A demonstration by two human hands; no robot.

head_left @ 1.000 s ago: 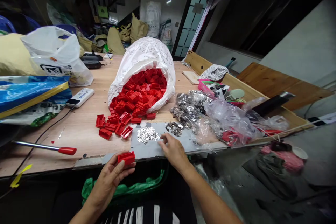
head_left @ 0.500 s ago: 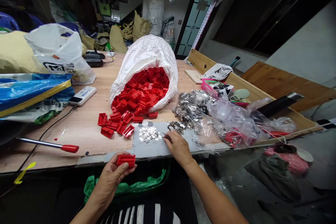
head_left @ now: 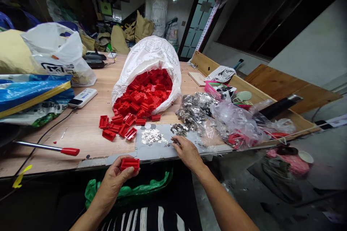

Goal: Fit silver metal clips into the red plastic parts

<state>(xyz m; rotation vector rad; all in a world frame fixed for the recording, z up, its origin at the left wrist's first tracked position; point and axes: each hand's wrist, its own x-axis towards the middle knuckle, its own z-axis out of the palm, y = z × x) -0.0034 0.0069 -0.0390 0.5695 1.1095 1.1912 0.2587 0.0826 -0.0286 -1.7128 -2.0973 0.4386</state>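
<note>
My left hand [head_left: 115,180], at the table's front edge, is closed around a red plastic housing [head_left: 130,163], its hollow side with the long slots facing up. My right hand [head_left: 187,153] hovers over the grey board [head_left: 159,154], thumb and fingers pinched on a thin dark metal piece [head_left: 175,139] whose full shape is hidden. Just left of the fingertips lies a heap of small flat silver metal pieces [head_left: 151,136], a few strewn to its right. Beyond the hand is a small pile of darker metal parts [head_left: 179,129].
A white sack [head_left: 162,51] on its side spills red housings [head_left: 146,97] onto the table. Bagged metal parts [head_left: 193,106] and a clear plastic bag [head_left: 235,117] crowd the right. A red-handled lever [head_left: 69,151] juts in at left. A green bag [head_left: 130,191] hangs below the edge.
My right hand has shifted slightly right, away from the silver heap, still pinching the thin piece. My left hand keeps the red housing in place. The view has moved slightly.
</note>
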